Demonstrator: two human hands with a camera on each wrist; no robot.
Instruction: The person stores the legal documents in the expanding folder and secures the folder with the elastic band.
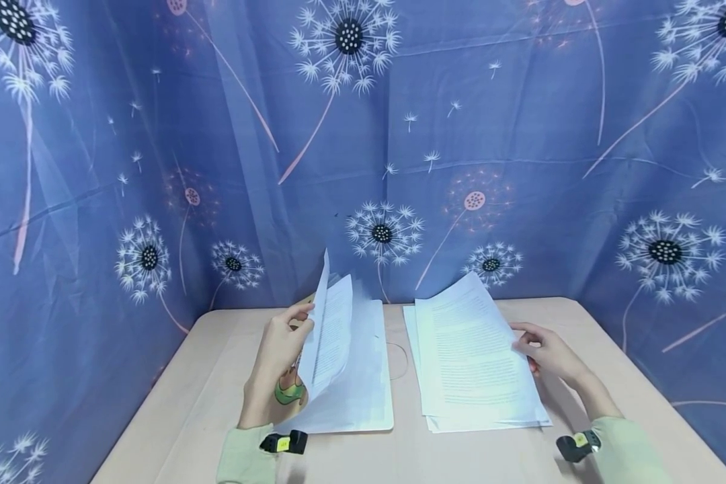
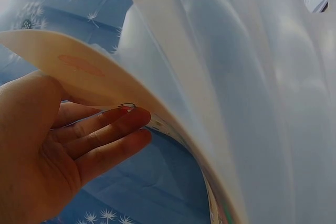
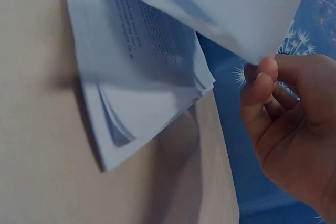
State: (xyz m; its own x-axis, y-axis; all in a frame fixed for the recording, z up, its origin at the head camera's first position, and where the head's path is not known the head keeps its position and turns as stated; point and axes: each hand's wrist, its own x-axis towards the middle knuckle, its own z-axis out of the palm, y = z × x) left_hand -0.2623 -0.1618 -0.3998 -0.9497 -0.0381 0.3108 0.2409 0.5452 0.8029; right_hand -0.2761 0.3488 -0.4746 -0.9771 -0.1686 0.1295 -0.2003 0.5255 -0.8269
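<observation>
On the left of the table, a folder (image 1: 372,376) with clear plastic sleeves stands partly open, its illustrated cover raised. My left hand (image 1: 281,343) holds the cover and raised leaves at their left edge. In the left wrist view, the thumb is hidden behind the tan cover (image 2: 79,69), and translucent sleeves (image 2: 236,77) fan out beside it. To the right lies a loose stack of printed paper (image 1: 472,363). Between thumb and forefinger, my right hand (image 1: 547,349) pinches a lifted sheet (image 3: 247,9) by its corner, above the other sheets (image 3: 147,98).
Both piles lie on a pale table (image 1: 212,376) with a narrow gap between them. A blue curtain (image 1: 314,222) with dandelion prints hangs along the table's back and sides. A dark strap device (image 1: 284,442) sits on the left wrist, and another (image 1: 577,445) on the right.
</observation>
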